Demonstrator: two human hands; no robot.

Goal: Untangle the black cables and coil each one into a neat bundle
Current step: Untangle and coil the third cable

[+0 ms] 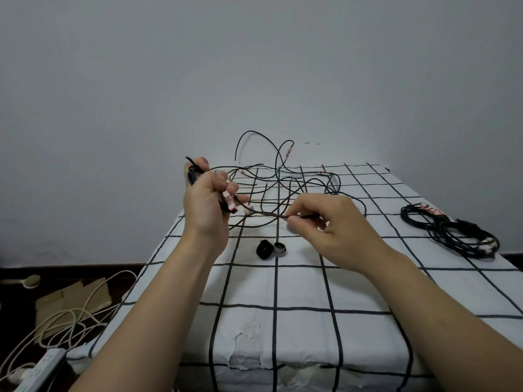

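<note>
Clenched left hand (206, 203) raised, right hand (332, 223) pinching.

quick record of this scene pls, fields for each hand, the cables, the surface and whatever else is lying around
left: left hand is raised and grips loops and a red-and-white tagged plug of the tangled black cables
right: right hand pinches one strand of the tangle
done: coiled bundle lies near the cloth's right edge
surface: white grid-pattern cloth
small items: black ring right beside silver ring
floor: power strip with pale cords, lower left
</note>
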